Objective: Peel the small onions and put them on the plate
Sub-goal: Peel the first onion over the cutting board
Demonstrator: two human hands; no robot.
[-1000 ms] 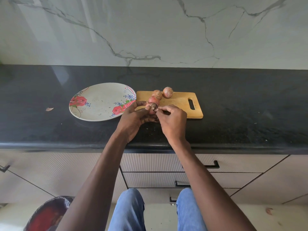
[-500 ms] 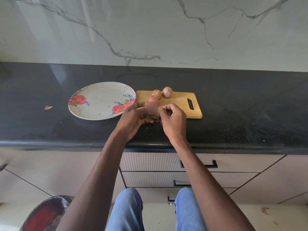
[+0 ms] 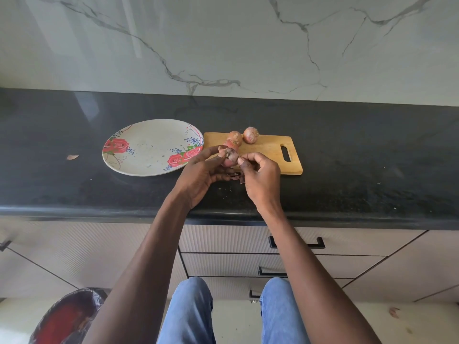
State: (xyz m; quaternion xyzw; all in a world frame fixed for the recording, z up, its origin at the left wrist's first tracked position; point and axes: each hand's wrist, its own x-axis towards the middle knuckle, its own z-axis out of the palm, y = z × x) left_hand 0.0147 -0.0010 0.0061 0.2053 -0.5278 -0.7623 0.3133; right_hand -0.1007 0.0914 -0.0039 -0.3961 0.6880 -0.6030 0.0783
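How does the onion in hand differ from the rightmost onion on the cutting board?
The held onion is off the board, gripped by the left hand while the right hand pinches at its skin; the rightmost onion lies untouched on the cutting board. The held onion shows a darker purplish patch; the rightmost onion is evenly tan-orange, skin intact. Both are small and round.

No legible text, apparently.

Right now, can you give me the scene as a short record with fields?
left hand: holds an onion
right hand: pinches the skin of that onion
board: three more onions, unpeeled
plate: left of the board, no onions on it
counter: peel scraps under the hands
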